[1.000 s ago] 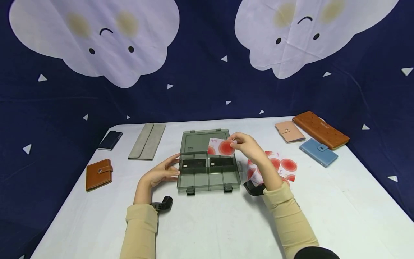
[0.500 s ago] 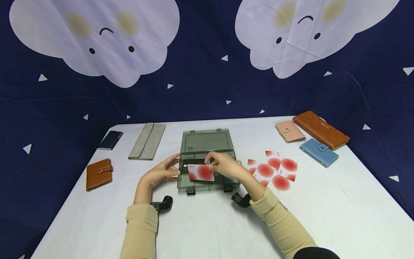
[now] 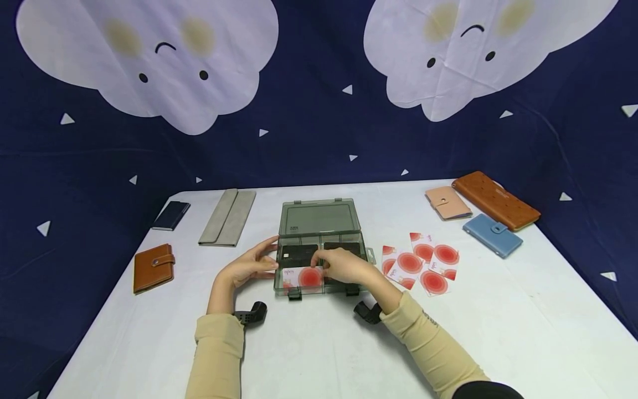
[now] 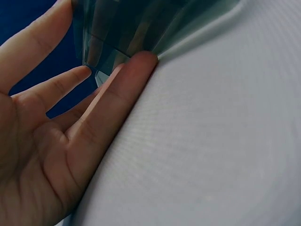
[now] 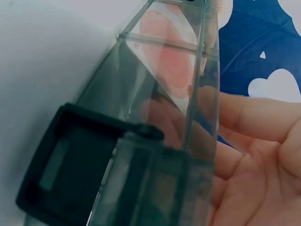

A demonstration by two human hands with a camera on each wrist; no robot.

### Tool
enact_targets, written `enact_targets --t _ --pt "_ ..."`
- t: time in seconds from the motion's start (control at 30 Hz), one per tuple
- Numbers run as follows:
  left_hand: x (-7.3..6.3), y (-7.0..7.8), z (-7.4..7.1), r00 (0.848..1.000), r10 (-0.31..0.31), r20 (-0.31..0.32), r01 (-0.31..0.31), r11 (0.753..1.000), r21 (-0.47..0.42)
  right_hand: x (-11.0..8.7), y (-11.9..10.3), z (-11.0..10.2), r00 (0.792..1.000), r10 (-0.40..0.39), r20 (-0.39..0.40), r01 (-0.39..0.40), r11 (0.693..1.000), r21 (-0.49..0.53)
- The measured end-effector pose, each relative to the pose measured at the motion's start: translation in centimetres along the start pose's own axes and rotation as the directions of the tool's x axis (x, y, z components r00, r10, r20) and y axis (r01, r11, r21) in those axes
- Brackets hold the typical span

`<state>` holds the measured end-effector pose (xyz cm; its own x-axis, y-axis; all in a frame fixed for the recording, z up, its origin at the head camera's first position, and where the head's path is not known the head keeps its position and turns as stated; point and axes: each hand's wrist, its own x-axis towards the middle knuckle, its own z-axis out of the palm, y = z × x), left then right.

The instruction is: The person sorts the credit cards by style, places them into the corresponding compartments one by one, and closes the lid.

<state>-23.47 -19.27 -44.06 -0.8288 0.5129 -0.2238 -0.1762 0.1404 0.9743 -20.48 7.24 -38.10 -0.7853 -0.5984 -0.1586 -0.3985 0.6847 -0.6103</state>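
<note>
A translucent green compartment box [image 3: 319,216] lies with its lid folded back in the head view. My right hand [image 3: 344,265] reaches over it and pinches the right end of a white card with red circles [image 3: 302,277] at the front left compartment. The right wrist view shows that red-and-white card [image 5: 164,52] through the clear wall, fingers behind it. Black cards [image 3: 297,255] lie in the two compartments behind. My left hand [image 3: 249,264] touches the box's left side; its extended fingers [image 4: 117,94] meet the wall in the left wrist view.
More red-circle cards [image 3: 410,262] overlap to the right of the box. Beyond them are a pink wallet [image 3: 447,203], a long brown wallet [image 3: 495,200] and a blue one [image 3: 492,235]. On the left lie a grey folder [image 3: 227,218], a brown wallet [image 3: 153,269] and a dark one [image 3: 171,215].
My right hand has carried the card from above the box's right side, left and down to the front left compartment. The card now lies flatter. My left hand has stayed put.
</note>
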Motion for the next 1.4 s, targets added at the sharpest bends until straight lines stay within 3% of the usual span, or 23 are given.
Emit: enact_targets --t 0.33,0.6,0.73,0.9,1.1,1.4 --pt "-0.1 -0.1 -0.1 1.0 0.006 0.003 -0.006 1.0 -0.006 0.1 0.0 0.2 0.992 0.036 0.118 -0.03 0.998 -0.05" --pt "-0.1 0.0 0.1 1.0 -0.008 -0.008 0.008 1.0 -0.007 -0.1 0.1 0.1 0.992 0.009 0.125 -0.004 0.999 -0.043" --pt "-0.1 0.0 0.1 1.0 0.004 0.004 -0.004 1.0 -0.008 -0.7 0.6 -1.0 0.996 -0.014 0.084 0.013 1.0 0.011" --pt "-0.2 -0.1 0.0 1.0 0.009 0.014 -0.009 1.0 -0.007 -2.6 1.9 -3.5 0.998 -0.027 -0.051 0.033 0.992 0.125" --pt "-0.2 0.0 0.1 1.0 -0.004 -0.003 0.003 1.0 -0.009 -5.6 5.3 -6.1 0.977 0.067 -0.204 -0.03 0.984 0.177" --pt "-0.1 0.0 0.1 1.0 0.012 0.0 -0.012 1.0 0.001 -8.1 10.3 -6.7 0.968 0.163 -0.193 -0.137 0.981 0.14"
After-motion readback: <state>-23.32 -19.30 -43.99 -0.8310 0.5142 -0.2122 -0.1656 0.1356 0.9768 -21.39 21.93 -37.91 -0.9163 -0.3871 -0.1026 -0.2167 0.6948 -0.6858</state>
